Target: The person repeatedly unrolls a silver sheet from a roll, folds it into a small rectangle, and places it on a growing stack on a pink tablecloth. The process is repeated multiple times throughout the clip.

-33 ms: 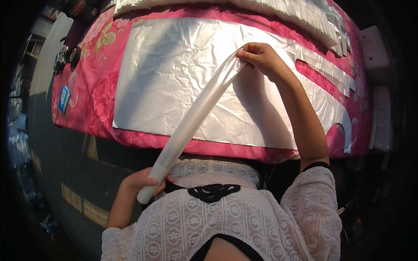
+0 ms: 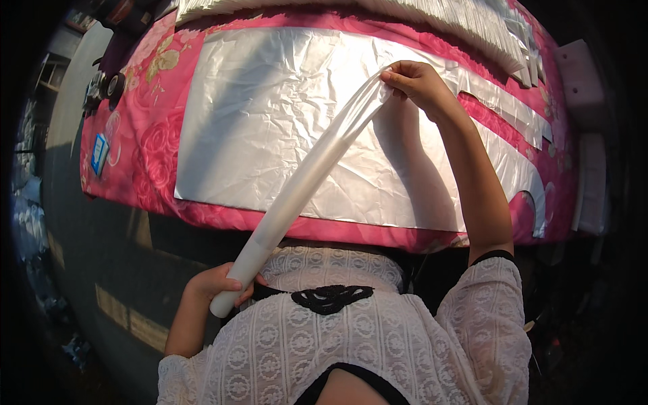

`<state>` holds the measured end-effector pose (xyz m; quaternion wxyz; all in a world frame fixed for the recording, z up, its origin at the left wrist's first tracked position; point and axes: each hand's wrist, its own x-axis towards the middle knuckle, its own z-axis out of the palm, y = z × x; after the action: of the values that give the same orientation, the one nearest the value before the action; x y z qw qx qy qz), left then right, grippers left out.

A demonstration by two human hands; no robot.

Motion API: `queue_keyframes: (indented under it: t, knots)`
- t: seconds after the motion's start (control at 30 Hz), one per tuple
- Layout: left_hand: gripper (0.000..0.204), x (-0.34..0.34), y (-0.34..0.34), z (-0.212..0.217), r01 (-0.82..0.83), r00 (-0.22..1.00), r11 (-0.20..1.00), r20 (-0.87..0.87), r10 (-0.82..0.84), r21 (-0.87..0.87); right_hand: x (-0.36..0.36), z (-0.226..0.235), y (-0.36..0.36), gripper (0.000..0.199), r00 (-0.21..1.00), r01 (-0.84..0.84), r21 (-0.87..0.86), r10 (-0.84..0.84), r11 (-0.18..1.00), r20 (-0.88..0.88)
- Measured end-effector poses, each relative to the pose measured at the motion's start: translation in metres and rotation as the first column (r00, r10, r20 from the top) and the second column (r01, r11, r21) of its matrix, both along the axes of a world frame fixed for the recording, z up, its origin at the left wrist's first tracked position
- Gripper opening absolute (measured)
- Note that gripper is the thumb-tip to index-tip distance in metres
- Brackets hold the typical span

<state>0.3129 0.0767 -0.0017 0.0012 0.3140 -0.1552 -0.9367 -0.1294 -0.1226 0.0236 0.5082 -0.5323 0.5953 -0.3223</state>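
The long white roll of thin plastic film (image 2: 304,182) runs slantwise between my 2 hands, low near my chest and high over the table. My left hand (image 2: 219,283) is wrapped around its lower end, fingers closed tight on the tube. My right hand (image 2: 415,84) pinches the upper end, where the film bunches, thumb and fingers pressed together on it. Beneath the roll lies a crinkled silver sheet (image 2: 270,115) spread on a pink flowered cloth (image 2: 145,135) covering the table. More silver strips (image 2: 513,121) lie to my right, and stacked white pieces (image 2: 472,17) line the far edge.
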Motion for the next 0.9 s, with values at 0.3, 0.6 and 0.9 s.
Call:
queue_keyframes:
  t: [0.3,0.6,0.9]
  knots:
    - [0.045,0.048,-0.016,0.038,0.582,0.799,0.732,0.415,-0.435,-0.354,-0.161,-0.005,0.004,0.016,0.953,0.273,-0.123,-0.286,0.954,-0.099]
    - [0.038,-0.127,-0.143,0.113,0.713,0.679,-0.294,0.732,0.062,-0.636,-0.06,0.007,-0.011,0.017,0.989,0.041,-0.11,-0.056,0.993,-0.136]
    - [0.066,-0.153,-0.113,0.034,0.035,0.951,-0.802,0.266,-0.156,-0.597,-0.038,-0.002,-0.043,0.017,0.962,-0.133,-0.022,0.123,0.991,-0.244]
